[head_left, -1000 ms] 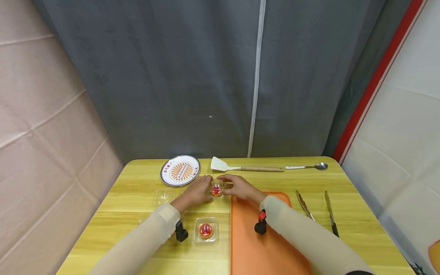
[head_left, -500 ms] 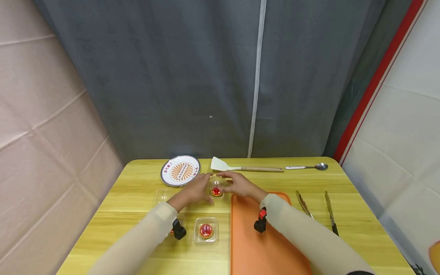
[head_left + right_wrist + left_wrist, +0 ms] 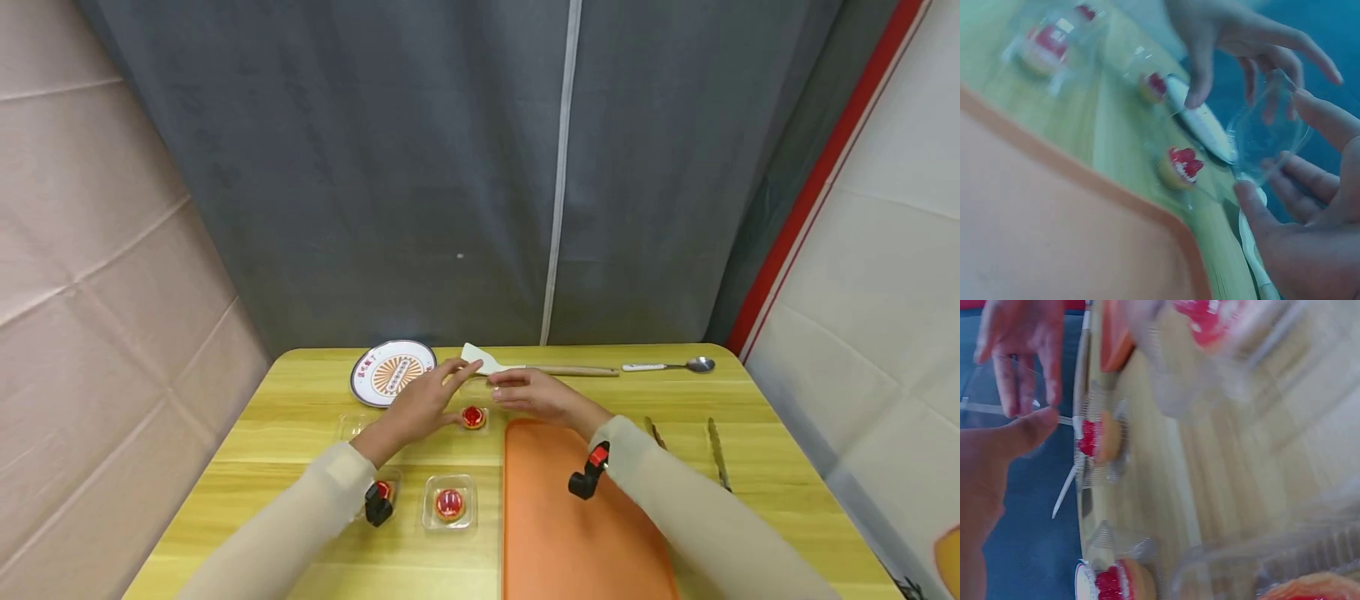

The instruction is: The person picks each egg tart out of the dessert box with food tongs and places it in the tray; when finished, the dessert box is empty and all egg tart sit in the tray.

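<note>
Pinching right grip (image 3: 542,395): thin, clear, curved plastic lid (image 3: 1267,134)
Left grip (image 3: 416,407): released, splayed near the lid
Tart (image 3: 472,417): round, bumpy, red-topped
Tray (image 3: 573,533): smooth, orange, round-cornered

Over the far half of the wooden counter (image 3: 330,567), the person's left hand (image 3: 416,406) reaches in with thumb and forefinger spread, facing the right hand (image 3: 542,396). Something clear, a cover (image 3: 478,385) by the look of it, shows faintly between them. Just below sits a red-topped tart (image 3: 473,417). Nearer the person, a second tart (image 3: 449,503) rests in a clear square box, and a third (image 3: 383,489) peeks out beside the left sleeve (image 3: 300,517). The patterned plate (image 3: 392,372) lies beyond the left hand; a white spatula (image 3: 573,371) and a spoon (image 3: 700,364) line the back edge. The right sleeve (image 3: 690,508) crosses an orange tray (image 3: 573,533).
</note>
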{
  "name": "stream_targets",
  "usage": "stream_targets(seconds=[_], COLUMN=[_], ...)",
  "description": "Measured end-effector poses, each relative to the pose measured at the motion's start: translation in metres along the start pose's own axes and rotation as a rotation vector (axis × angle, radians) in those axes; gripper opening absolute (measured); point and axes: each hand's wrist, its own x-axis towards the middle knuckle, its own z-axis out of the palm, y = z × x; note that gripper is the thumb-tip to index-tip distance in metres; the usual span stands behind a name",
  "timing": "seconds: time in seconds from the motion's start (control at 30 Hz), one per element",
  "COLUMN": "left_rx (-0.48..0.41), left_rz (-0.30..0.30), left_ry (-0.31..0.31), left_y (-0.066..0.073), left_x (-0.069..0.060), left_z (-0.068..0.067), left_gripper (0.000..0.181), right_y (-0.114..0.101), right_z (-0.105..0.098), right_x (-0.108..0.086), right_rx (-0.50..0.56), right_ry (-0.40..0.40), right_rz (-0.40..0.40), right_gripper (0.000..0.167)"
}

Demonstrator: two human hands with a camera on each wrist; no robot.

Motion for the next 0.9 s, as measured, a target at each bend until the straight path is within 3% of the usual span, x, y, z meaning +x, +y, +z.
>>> stream_targets(seconds=[0.1,0.2,0.3,0.37,0.5,0.6,0.73,0.9], left_rx=[0.090,0.165,0.201,0.184,0.053,-0.085,-0.229,-0.318], left_rz=[0.088,0.132,0.135,0.115,0.003,-0.076,-0.112,-0.146], left_ry=[0.066,0.105,0.098,0.059,-0.088,-0.177,-0.218,-0.228], left_y=[0.000,0.002,0.006,0.010,0.016,0.020,0.022,0.021], left_x=[0.002,0.005,0.010,0.013,0.021,0.028,0.038,0.048], left_z=[0.006,0.010,0.011,0.010,0.009,0.007,0.009,0.021], left_gripper=[0.102,0.092,0.086,0.085,0.090,0.093,0.089,0.086], right_y=[0.000,0.001,0.002,0.002,0.005,0.007,0.012,0.021], right_z=[-0.005,-0.008,-0.011,-0.013,-0.015,-0.016,-0.018,-0.024], right_x=[-0.003,-0.005,-0.008,-0.011,-0.018,-0.022,-0.025,-0.022], right_rx=[0.208,0.328,0.389,0.379,0.195,-0.058,-0.317,-0.450], right_ry=[-0.021,-0.020,-0.014,0.000,0.054,0.103,0.154,0.200], right_rz=[0.071,0.127,0.154,0.155,0.082,-0.017,-0.103,-0.100], right_gripper=[0.048,0.045,0.047,0.050,0.058,0.070,0.083,0.090])
